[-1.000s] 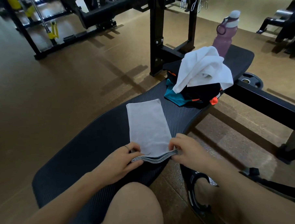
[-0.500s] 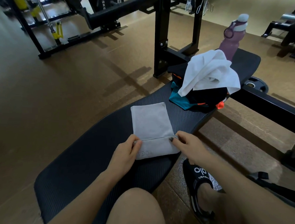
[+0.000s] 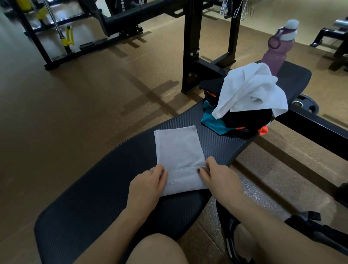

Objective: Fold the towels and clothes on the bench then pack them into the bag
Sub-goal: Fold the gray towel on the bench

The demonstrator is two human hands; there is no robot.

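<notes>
A grey towel (image 3: 179, 150) lies folded on the black bench (image 3: 98, 198), its near end turned over onto itself. My left hand (image 3: 147, 185) pinches the left end of that folded edge. My right hand (image 3: 220, 177) pinches the right end of the same edge. Further along the bench sits a pile of dark and teal clothes (image 3: 229, 122) with a white towel (image 3: 250, 89) draped over the top. The bag is not in view.
A purple water bottle (image 3: 279, 48) stands at the bench's far end. A black rack upright (image 3: 190, 42) rises behind the pile, and a black frame bar (image 3: 321, 128) runs to the right. My knee (image 3: 158, 253) and shod foot (image 3: 238, 248) are at the bottom.
Both hands lifted the towel's near end and carried it away from me, folding it over the middle; the towel now looks shorter.
</notes>
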